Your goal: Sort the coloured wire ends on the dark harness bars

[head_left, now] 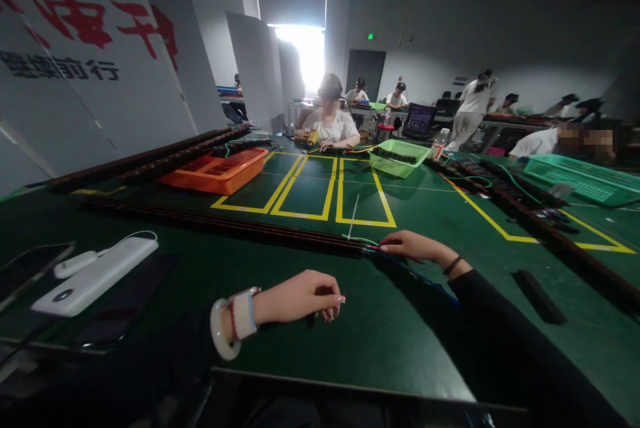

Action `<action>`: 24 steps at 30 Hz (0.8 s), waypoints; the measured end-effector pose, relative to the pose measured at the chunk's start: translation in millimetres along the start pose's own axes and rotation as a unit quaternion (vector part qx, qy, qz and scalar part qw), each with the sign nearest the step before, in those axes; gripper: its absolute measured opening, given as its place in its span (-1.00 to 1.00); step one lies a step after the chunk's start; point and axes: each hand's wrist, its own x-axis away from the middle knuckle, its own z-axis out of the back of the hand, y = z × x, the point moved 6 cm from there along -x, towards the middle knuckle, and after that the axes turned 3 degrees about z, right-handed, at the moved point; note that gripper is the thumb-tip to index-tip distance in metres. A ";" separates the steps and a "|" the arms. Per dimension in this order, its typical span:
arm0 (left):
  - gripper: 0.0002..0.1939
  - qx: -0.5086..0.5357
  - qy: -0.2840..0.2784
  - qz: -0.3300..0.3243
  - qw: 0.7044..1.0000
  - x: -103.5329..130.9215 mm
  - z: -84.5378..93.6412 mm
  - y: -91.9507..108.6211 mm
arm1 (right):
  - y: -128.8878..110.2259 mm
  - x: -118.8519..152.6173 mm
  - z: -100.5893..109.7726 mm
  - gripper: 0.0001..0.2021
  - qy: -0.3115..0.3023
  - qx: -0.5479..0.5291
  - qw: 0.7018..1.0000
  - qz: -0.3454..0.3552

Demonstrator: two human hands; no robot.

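Observation:
A long dark brown bundle of strips (225,225) lies across the green table in front of me. Coloured wires (417,275), blue, red and green among them, come out of its right end. My right hand (413,246) is closed there, its fingertips pinching the wires. Just left of those fingers a thin white strip like a cable tie (355,215) sticks up from the bundle. My left hand (303,295) hovers low over the near table, apart from the bundle. Its fingers are curled together; whatever they may hold is hidden.
To the left lie a white power bank (97,278) and a dark phone (127,298). Beyond the bundle stand an orange basket (220,175) and a light green basket (397,160). A short dark bar (539,296) lies right. A co-worker (330,121) sits opposite.

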 end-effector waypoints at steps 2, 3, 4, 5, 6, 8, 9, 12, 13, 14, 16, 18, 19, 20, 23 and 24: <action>-0.65 0.029 -0.026 -0.013 0.999 -19.5 -12.1 1.5 | 7.0 -6.6 -4.8 -0.58 -0.028 -0.002 1.000 -0.007; -0.65 0.041 -0.036 -0.016 0.998 -27.0 -16.6 2.0 | 10.2 -9.7 -6.7 -0.58 -0.037 -0.009 0.999 -0.009; -0.64 0.053 -0.045 -0.015 0.997 -33.0 -20.2 2.4 | 13.0 -12.1 -8.6 -0.59 -0.045 -0.028 0.999 -0.010; -0.64 0.066 -0.052 -0.013 0.996 -37.8 -22.7 2.6 | 15.1 -13.8 -10.6 -0.60 -0.052 -0.063 0.997 -0.011; -0.64 0.078 -0.056 -0.011 0.995 -41.6 -24.4 2.6 | 16.7 -14.7 -13.2 -0.61 -0.060 -0.114 0.991 -0.014; -0.63 0.097 -0.058 -0.009 0.994 -47.5 -25.9 1.8 | 18.0 -14.7 -19.6 -0.61 -0.079 -0.230 0.969 -0.032; -0.63 0.104 -0.059 -0.009 0.993 -50.3 -26.3 0.8 | 17.7 -14.5 -22.9 -0.61 -0.083 -0.276 0.957 -0.043; -0.61 0.144 -0.060 -0.014 0.988 -60.5 -29.0 -3.6 | 13.4 -18.1 -29.3 -0.62 -0.048 -0.319 0.945 -0.058; -0.59 0.172 -0.060 -0.014 0.983 -64.6 -30.3 -5.2 | 10.5 -20.9 -31.1 -0.63 -0.027 -0.311 0.948 -0.056; -0.57 0.210 -0.056 -0.010 0.976 -69.1 -31.6 -6.8 | 6.7 -24.3 -33.2 -0.63 -0.006 -0.300 0.952 -0.052; -0.53 0.300 -0.037 0.004 0.953 -78.3 -33.0 -9.6 | -3.2 -31.8 -38.7 -0.65 0.024 -0.272 0.961 -0.037; -0.49 0.384 -0.010 0.027 0.923 -86.6 -33.6 -12.8 | -13.3 -38.4 -42.6 -0.68 0.044 -0.225 0.973 -0.019; -0.47 0.418 0.001 0.038 0.908 -90.0 -33.7 -14.4 | -17.5 -40.6 -42.9 -0.70 0.054 -0.190 0.980 -0.010; -0.45 0.445 0.009 0.042 0.895 -92.8 -33.7 -15.3 | -21.1 -41.9 -42.3 -0.73 0.061 -0.150 0.987 -0.001; -0.45 0.496 0.010 0.021 0.868 -97.6 -32.0 -14.4 | -27.1 -41.2 -38.2 -0.79 0.066 -0.048 0.997 0.017; -0.47 0.506 0.010 0.008 0.862 -98.0 -30.9 -13.6 | -27.8 -39.8 -37.0 -0.80 0.065 -0.029 0.997 0.016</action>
